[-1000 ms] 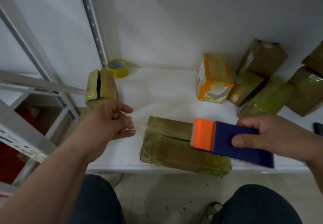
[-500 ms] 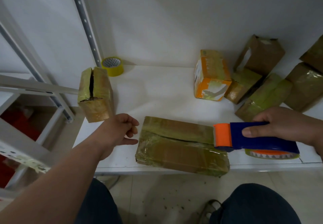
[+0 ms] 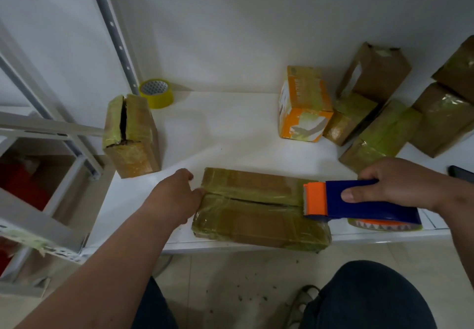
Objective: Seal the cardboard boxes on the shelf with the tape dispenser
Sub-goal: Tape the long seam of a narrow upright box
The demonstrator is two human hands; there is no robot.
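At the front edge of the shelf (image 3: 230,133) the right hand (image 3: 400,187) grips the tape dispenser (image 3: 359,201) on the long flat box (image 3: 259,213); the left hand (image 3: 177,195) presses its end with bent fingers, holding nothing; its middle gap looks partly taped; the split box (image 3: 130,136) waits.

Bare white shelf (image 3: 218,133) lies open between the split box (image 3: 132,136) on the left and the orange box (image 3: 304,105) on the right. A tape roll (image 3: 157,93) fills the back-left corner, and brown boxes (image 3: 379,133) crowd the right side.
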